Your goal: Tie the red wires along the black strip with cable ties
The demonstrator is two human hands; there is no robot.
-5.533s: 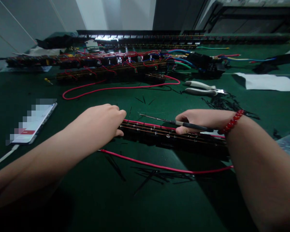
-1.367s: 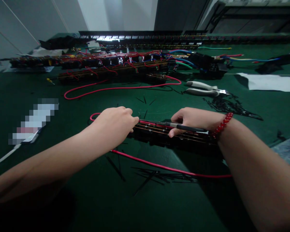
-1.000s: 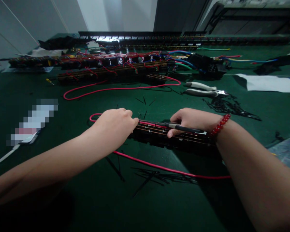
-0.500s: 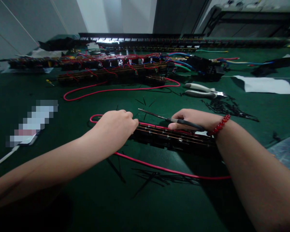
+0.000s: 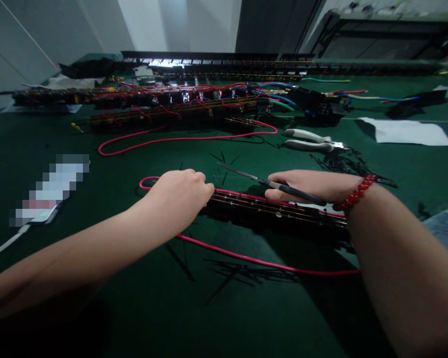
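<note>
My left hand [image 5: 182, 194] is closed at the left end of a long black strip assembly [image 5: 272, 216] with thin copper-coloured wires along it. Its fingertips are hidden, so what exactly they grip cannot be made out. My right hand [image 5: 302, 184] is closed round a tool with a long, narrow metal tip and dark handle [image 5: 294, 191], pointing left above the strip. Whether this tool is scissors or pliers is unclear. A red cable [image 5: 246, 256] loops round the strip's left end and runs along both of its sides.
Behind lie several wired strip assemblies [image 5: 171, 107]. Grey-handled cutters [image 5: 309, 140] rest beside a heap of black cable ties [image 5: 343, 164]. More ties [image 5: 242, 273] lie in front. A white paper [image 5: 406, 133] is at right, and a blurred-out white object with a cable [image 5: 48, 216] at left.
My right hand has moved slightly to the right with the tool, away from my left hand. The left hand looks still.
</note>
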